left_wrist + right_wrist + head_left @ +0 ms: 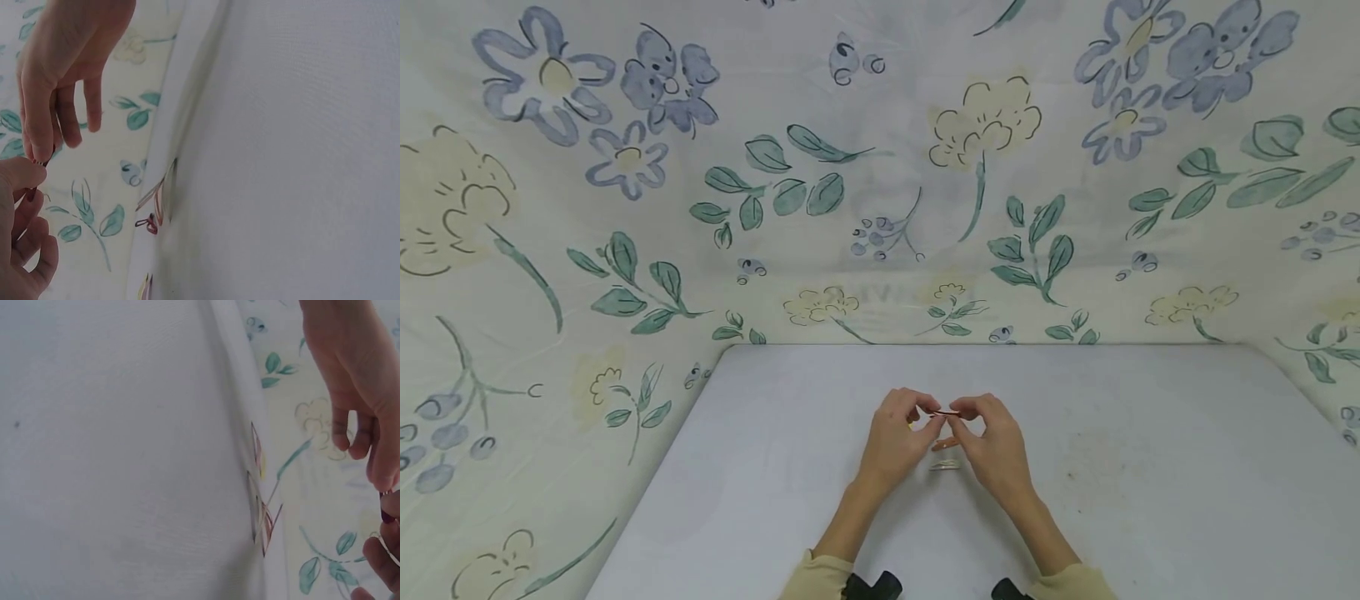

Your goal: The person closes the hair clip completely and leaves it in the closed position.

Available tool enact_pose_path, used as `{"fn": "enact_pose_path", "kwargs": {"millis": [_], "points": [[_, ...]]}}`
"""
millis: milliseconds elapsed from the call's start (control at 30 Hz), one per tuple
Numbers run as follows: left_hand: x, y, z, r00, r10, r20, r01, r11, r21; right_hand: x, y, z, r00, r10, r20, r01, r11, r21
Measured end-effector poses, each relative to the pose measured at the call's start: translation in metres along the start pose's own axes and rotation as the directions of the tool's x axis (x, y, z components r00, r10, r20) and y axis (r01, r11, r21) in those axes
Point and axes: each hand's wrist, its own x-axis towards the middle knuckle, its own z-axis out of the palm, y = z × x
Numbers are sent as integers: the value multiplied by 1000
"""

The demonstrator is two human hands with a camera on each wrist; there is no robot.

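White tabletop (700,500), flowered cloth (895,275) behind

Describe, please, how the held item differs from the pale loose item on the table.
The held item is dark red; the pale loose item looks whitish-beige. The left hand and right hand pinch the held item above the table; the pale loose item lies on it. Both are small and thin.

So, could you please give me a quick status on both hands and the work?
Left hand and right hand pinching opposite ends of thin dark red piece. Piece held above white table. Small loose pieces lying below; none seen blocking.
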Motion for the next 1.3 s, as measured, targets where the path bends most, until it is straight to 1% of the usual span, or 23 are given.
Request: {"fn": "enact_pose_path", "kwargs": {"millis": [267,533,600,767,1033,1300], "points": [[-4,3,9,998,-15,-54,16,1000,14,-5,4,1,999,6,-32,-6,1000,-9],[-9,8,16,990,-95,-104,96,995,9,-6,5,2,998,-13,-64,10,999,-45],[-10,8,18,988,-103,-115,104,995,5,-6,4,2,997,-17,-72,13,999,-53],[-11,7,20,985,-105,-140,107,994,3,-7,4,3,997,-13,-78,8,998,-64],[-12,9,21,983,-96,-157,96,995,-7,-8,2,4,997,20,-79,-24,998,-57],[-12,12,23,976,-79,-201,78,997,-16,-9,2,4,995,7,-104,-13,999,-53]]}}
